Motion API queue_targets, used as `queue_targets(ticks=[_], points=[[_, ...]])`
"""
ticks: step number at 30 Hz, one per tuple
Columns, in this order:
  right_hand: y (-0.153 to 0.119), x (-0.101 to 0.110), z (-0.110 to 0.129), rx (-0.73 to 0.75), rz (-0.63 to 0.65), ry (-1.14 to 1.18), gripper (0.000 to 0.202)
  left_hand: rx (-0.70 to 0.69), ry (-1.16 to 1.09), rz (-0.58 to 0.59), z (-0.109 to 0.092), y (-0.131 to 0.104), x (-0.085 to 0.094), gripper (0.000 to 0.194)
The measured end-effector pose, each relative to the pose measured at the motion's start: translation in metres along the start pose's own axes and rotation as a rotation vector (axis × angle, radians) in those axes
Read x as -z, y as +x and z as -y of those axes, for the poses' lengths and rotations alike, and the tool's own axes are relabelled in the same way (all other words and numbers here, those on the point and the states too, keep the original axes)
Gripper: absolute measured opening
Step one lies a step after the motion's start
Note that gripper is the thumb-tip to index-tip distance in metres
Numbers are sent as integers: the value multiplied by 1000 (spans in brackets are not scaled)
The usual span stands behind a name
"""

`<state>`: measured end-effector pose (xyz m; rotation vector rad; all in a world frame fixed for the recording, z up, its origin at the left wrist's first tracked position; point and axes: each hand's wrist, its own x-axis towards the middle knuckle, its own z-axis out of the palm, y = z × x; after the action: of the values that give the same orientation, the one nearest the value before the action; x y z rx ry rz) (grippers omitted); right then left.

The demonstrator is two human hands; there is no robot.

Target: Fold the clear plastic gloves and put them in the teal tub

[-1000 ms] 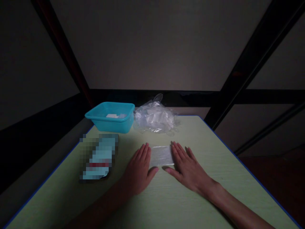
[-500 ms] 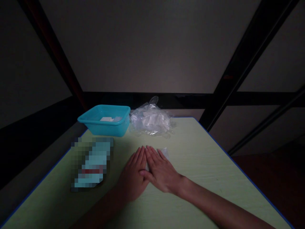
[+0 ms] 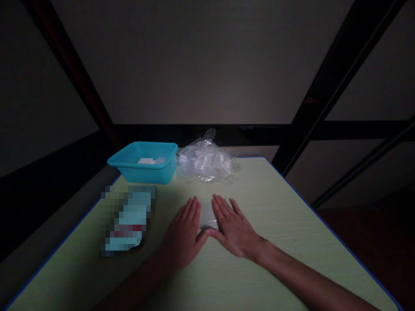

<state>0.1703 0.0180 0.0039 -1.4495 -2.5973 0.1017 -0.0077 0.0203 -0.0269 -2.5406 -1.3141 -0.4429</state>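
Note:
A small, flat, translucent plastic packet (image 3: 208,214) lies on the table between my hands, its side parts hidden under the fingers. My left hand (image 3: 183,231) rests flat along its left side, fingers stretched out and thumb pointing right. On the right side my right hand (image 3: 236,229) also lies flat, fingers extended over the packet's edge. The two thumb tips meet just below the packet. Neither hand grips anything.
A blue plastic basket (image 3: 145,172) with white items in it stands at the back left. Beside it is a heap of crumpled clear plastic bags (image 3: 209,162). A blurred-out flat object (image 3: 129,220) lies at the left. The pale green table (image 3: 292,259) has a blue edge.
My right hand has slid to the right, away from my left hand, and uncovered the middle of the packet. The left hand has stayed almost in place.

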Motion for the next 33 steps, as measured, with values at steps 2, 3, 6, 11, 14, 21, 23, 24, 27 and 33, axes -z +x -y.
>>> queue_targets(ticks=[2, 3, 6, 11, 14, 21, 23, 24, 27, 33], points=[[-2, 0, -4, -5, -16, -6, 75, 10, -2, -9, -1, 1, 1, 65], [-3, 0, -5, -8, -20, -8, 74, 16, -3, -9, -1, 1, 1, 66], [-6, 1, -10, -28, -8, -17, 74, 16, -11, 1, -1, 1, 0, 66], [-9, 2, -16, -61, -15, -25, 77, 19, -37, 9, 1, -2, -4, 62], [-9, 3, -18, -71, -13, -23, 78, 28, -43, 4, 1, -2, -4, 62], [-9, 3, -17, -79, 7, -25, 79, 41, -35, 10, 0, -2, -2, 63], [-9, 2, -17, -71, -11, -21, 78, 59, -41, -3, 2, -3, -3, 63], [-9, 2, -18, -69, -15, -19, 78, 69, -43, -9, 3, -4, -4, 64], [-9, 1, -19, -72, -15, -16, 77, 88, -46, -17, 6, -7, -5, 66], [-9, 2, -19, -84, 17, -6, 72, 83, -48, 0, 8, -7, -1, 69]])
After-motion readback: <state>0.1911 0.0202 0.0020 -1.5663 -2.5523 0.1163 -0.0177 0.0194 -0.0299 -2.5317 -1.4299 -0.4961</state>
